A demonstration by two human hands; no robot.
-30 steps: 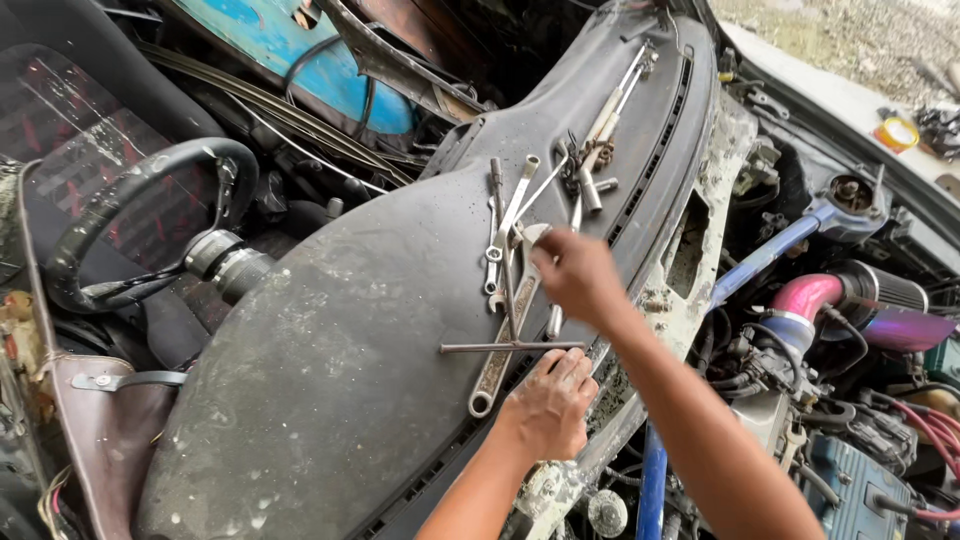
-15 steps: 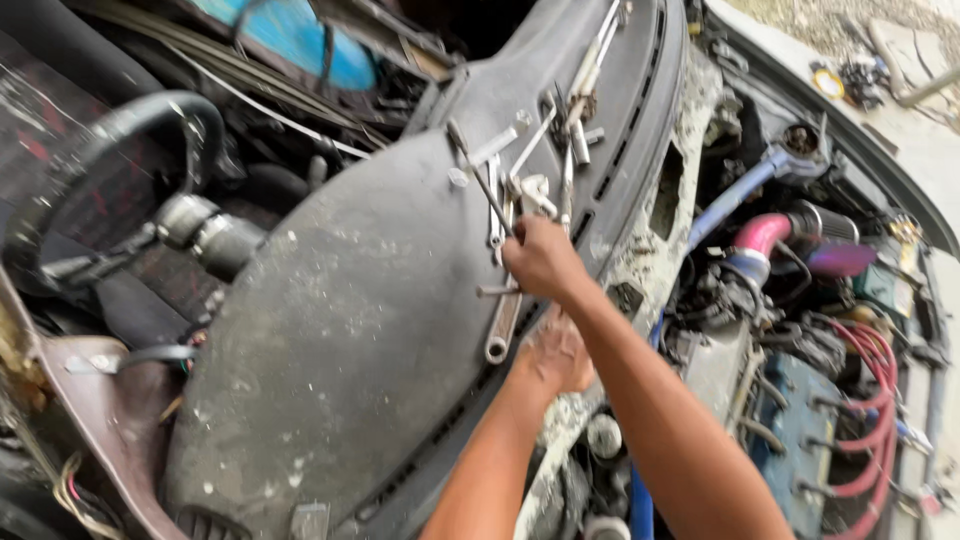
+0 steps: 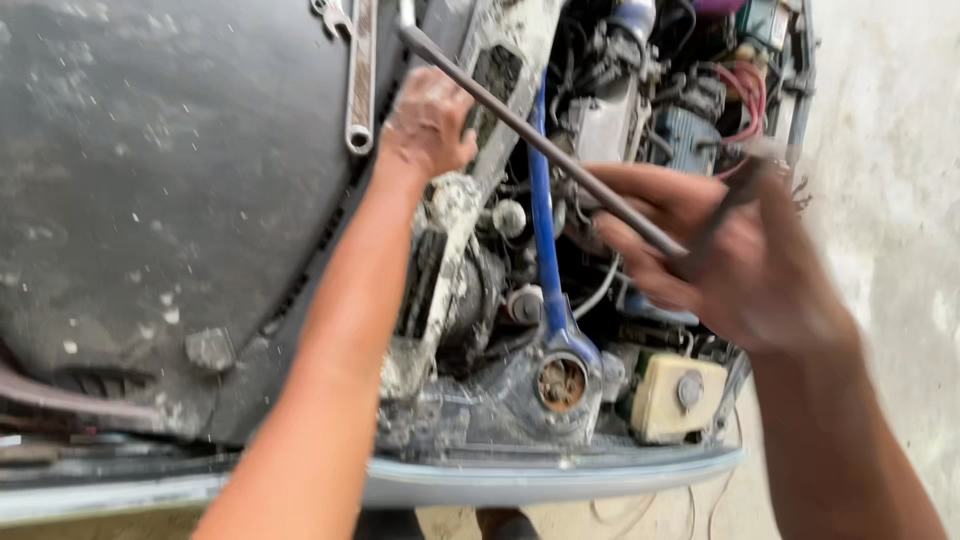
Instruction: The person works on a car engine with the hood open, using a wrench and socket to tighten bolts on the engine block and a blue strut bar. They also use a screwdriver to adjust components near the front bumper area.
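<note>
My right hand, blurred by motion, is closed around a long dark metal tool with a thin rod. The rod slants up and left from that hand, passing over the open engine bay. My left hand leans on the edge of the dusty dark dashboard panel, its fingers curled and nothing visible in it. A long silver spanner lies on the panel just left of that hand.
A blue tube runs down through the engine bay to a rusty mount. A cream reservoir sits at the front right beside a pale bumper edge. Red cables lie at the top, and a concrete floor is to the right.
My right hand has lifted the long rod tool off the panel and swung it right, over the engine bay. The view has swung right and down. The left hand stays at the panel's edge.
</note>
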